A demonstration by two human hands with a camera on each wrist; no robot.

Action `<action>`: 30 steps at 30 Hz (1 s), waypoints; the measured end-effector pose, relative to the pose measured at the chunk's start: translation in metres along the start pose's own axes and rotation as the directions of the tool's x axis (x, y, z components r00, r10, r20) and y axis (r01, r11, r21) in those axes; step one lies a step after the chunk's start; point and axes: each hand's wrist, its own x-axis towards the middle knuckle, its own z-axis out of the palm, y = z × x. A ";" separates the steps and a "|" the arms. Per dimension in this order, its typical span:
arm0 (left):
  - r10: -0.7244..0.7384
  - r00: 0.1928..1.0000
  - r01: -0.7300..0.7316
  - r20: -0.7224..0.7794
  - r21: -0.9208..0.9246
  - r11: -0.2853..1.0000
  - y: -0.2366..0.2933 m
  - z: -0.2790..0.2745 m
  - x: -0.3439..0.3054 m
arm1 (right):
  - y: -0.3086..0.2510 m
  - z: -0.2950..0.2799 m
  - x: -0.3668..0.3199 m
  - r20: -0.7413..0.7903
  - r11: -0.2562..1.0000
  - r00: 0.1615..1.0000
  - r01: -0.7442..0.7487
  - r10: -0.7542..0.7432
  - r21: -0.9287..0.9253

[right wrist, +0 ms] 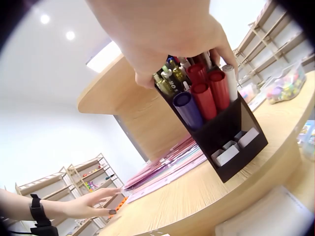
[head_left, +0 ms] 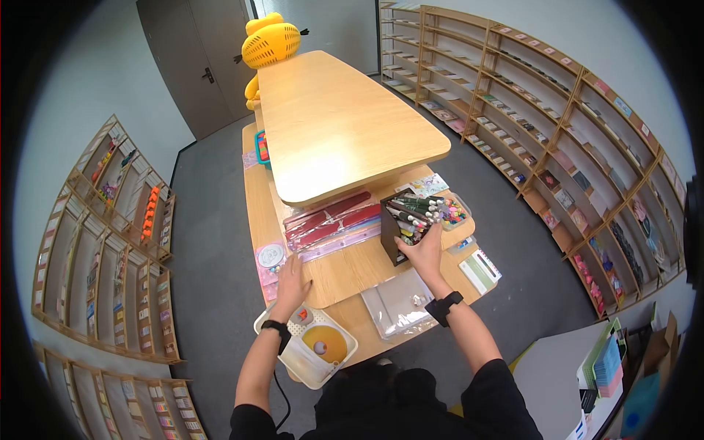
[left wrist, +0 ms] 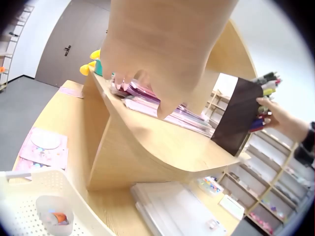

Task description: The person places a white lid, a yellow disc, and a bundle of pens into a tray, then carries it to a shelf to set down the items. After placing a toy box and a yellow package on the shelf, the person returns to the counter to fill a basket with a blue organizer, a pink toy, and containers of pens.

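My right hand (head_left: 424, 255) grips a black pen holder (head_left: 392, 229) at the right end of the shelf board. Green, white and black pens (head_left: 412, 209) fill it in the head view. From the right wrist, thick red markers (right wrist: 203, 96) and a blue marker (right wrist: 187, 109) show in its front, above small white blocks (right wrist: 228, 153). My left hand (head_left: 292, 284) has its fingers stretched out at the board's left front edge, holding nothing. Just beyond its fingertips lie flat red and pink packs (head_left: 334, 226) in clear wrapping.
A raised wooden top (head_left: 352, 117) overhangs the packs. Below the board are a cream basket (left wrist: 54, 182) and clear plastic sleeves (head_left: 396, 304). A tub of colourful bits (head_left: 456, 211) stands right of the pen holder. Shelves (head_left: 513, 95) line the walls.
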 end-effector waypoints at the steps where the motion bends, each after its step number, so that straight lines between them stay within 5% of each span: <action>1: 0.018 1.000 -0.019 0.007 0.145 0.989 0.015 0.002 0.012 | -0.001 0.000 0.002 -0.010 1.000 1.000 -0.010 0.009 -0.016; 6: 0.134 0.987 -0.085 -0.089 0.423 0.902 0.023 0.025 0.059 | -0.003 0.001 0.000 -0.020 1.000 1.000 0.005 -0.005 -0.005; 9: 0.133 0.991 -0.132 0.029 0.452 0.882 0.032 0.038 0.080 | -0.004 0.005 0.001 -0.025 0.999 1.000 -0.012 0.011 -0.052; 11: 0.337 0.941 -0.298 0.031 0.547 0.783 0.035 0.053 0.092 | -0.009 0.005 0.004 -0.044 0.999 0.999 -0.006 0.004 -0.049; 13: 0.370 0.924 -0.364 0.096 0.512 0.778 0.046 0.055 0.097 | -0.006 0.006 0.005 -0.026 0.998 0.999 -0.043 0.042 -0.038; 15: 0.230 0.951 -0.304 0.206 0.503 0.809 0.041 0.062 0.096 | -0.002 0.004 0.005 -0.017 0.996 0.998 -0.066 0.065 -0.059; 23: 0.163 0.971 -0.229 0.173 0.495 0.838 0.036 0.066 0.085 | 0.009 -0.011 0.010 -0.049 0.996 0.995 -0.083 0.082 -0.019; 30: 0.247 0.964 -0.266 0.099 0.376 0.887 0.036 0.062 0.082 | 0.017 -0.011 0.010 -0.020 0.997 0.998 -0.056 0.055 -0.057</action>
